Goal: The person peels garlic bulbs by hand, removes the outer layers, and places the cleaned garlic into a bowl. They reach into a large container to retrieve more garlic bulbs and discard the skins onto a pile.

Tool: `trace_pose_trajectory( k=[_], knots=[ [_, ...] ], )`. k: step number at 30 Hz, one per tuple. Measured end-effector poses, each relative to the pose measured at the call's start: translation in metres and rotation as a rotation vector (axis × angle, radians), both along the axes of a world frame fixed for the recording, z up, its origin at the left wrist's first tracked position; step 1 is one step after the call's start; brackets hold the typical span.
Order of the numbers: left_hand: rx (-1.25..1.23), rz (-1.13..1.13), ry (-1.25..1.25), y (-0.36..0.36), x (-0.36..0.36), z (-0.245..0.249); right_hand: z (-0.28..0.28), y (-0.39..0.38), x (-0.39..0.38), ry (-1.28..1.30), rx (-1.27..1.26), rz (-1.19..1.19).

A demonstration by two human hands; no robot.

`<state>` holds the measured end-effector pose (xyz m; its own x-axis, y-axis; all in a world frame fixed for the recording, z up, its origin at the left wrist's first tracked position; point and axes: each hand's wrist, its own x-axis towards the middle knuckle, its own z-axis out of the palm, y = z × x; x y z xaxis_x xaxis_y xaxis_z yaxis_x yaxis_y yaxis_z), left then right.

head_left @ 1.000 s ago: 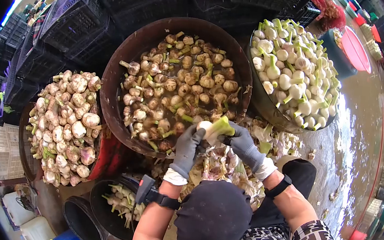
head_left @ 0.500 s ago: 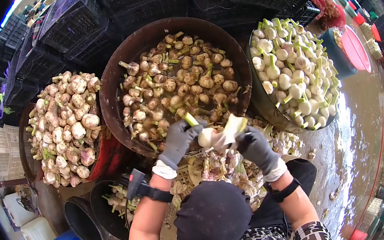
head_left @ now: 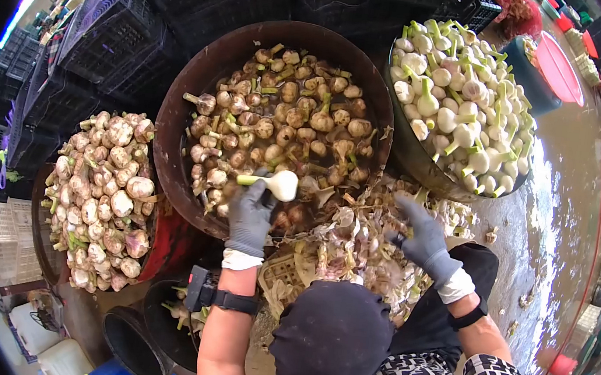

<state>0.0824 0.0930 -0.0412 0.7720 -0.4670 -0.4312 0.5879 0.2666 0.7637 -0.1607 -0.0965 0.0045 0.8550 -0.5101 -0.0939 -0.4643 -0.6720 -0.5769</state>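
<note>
My left hand (head_left: 250,215), in a grey glove, is closed on the green stem of a peeled white garlic bulb (head_left: 284,185). The bulb hangs over the near part of a round brown tub (head_left: 169,172), where unpeeled bulbs (head_left: 295,116) lie in brown water. My right hand (head_left: 420,234), also gloved in grey, has its fingers spread above a heap of garlic skins (head_left: 355,257) and holds nothing; a small dark object shows by its fingers.
Peeled white garlic (head_left: 466,103) fills a tub at the upper right. Dirty bulbs (head_left: 103,195) are heaped at the left. Black crates (head_left: 110,32) stand behind, two black buckets (head_left: 136,344) sit at the lower left, and wet floor (head_left: 567,188) lies at the right.
The peel has come away from the bulb and left my right hand, which has opened and moved right and down. My left hand has shifted left with the bulb.
</note>
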Motion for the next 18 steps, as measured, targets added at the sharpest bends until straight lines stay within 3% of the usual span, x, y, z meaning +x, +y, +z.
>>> trace_pose_trajectory(
  k=[1, 3, 5, 6, 7, 8, 9, 10, 11, 12, 13, 15, 17, 18],
  knots=[
    [0.131, -0.115, -0.033, -0.011, -0.010, 0.022, 0.005, 0.005, 0.014, -0.003, 0.006, -0.001],
    [0.097, -0.455, -0.154, -0.032, -0.032, 0.055, 0.015, 0.015, 0.042, -0.357, 1.302, -0.425],
    [0.013, -0.735, -0.247, -0.043, -0.032, 0.046, -0.013, 0.009, 0.056, -0.396, 1.877, -0.528],
    [0.184, -0.781, -0.247, -0.046, -0.026, 0.045, -0.023, -0.007, 0.056, -0.475, 2.077, -0.535],
    [0.361, -0.800, -0.400, -0.042, -0.013, 0.017, -0.003, -0.020, 0.061, -0.629, 2.091, -0.531],
    [0.562, -0.823, -0.469, -0.035, 0.001, 0.006, 0.015, -0.034, 0.062, -0.840, 1.958, -0.546],
    [0.726, -0.864, -0.643, -0.018, 0.022, -0.037, 0.020, -0.058, 0.048, -0.971, 1.863, -0.486],
    [0.953, -1.051, -0.758, 0.001, 0.050, -0.090, 0.021, -0.081, 0.037, -1.131, 2.095, -0.372],
    [1.281, -1.111, -0.885, 0.004, 0.053, -0.077, 0.019, -0.102, 0.028, -1.289, 2.317, -0.233],
    [1.396, -1.154, -1.022, 0.011, 0.059, -0.092, 0.009, -0.113, 0.020, -1.414, 2.108, -0.312],
    [1.396, -1.155, -1.017, 0.007, 0.059, -0.093, 0.001, -0.113, 0.022, -1.410, 2.110, -0.315],
    [1.544, -1.458, -1.127, 0.000, 0.058, -0.097, -0.013, -0.107, 0.021, -1.008, 1.890, -0.353],
    [1.565, -1.552, -1.272, 0.001, 0.059, -0.125, -0.017, -0.074, 0.029, -0.717, 1.730, -0.488],
    [1.604, -1.561, -1.217, -0.001, 0.061, -0.131, -0.020, -0.061, 0.032, -0.575, 1.608, -0.513]
  ],
)
